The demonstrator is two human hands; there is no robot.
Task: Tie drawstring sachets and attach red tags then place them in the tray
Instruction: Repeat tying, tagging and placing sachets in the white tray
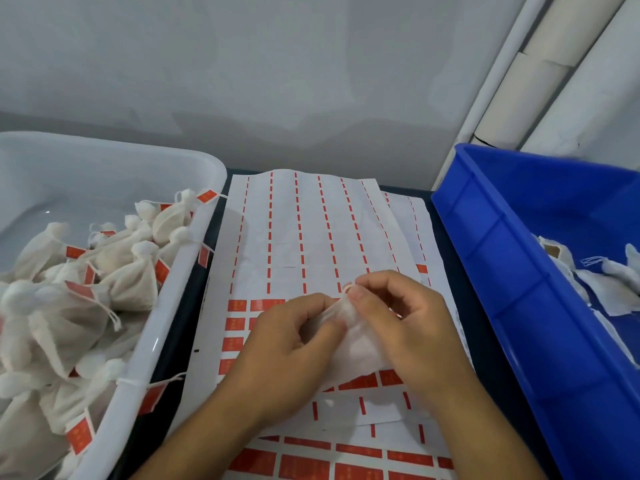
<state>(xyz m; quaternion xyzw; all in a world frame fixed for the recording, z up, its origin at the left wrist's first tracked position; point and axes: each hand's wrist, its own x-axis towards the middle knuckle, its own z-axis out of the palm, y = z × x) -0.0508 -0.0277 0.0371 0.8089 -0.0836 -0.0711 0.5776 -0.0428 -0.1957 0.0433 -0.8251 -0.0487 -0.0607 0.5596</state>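
Note:
A white mesh sachet lies between both hands above the sheets of red tags. My left hand grips its left side with curled fingers. My right hand pinches the sachet's top edge and a loop of drawstring between thumb and forefinger. The translucent white tray on the left holds several tied sachets with red tags. Most of the held sachet is hidden by my hands.
A blue bin on the right holds several loose white sachets. More red tag sheets lie near the front edge. White pipes run up the wall at back right. The table surface is dark.

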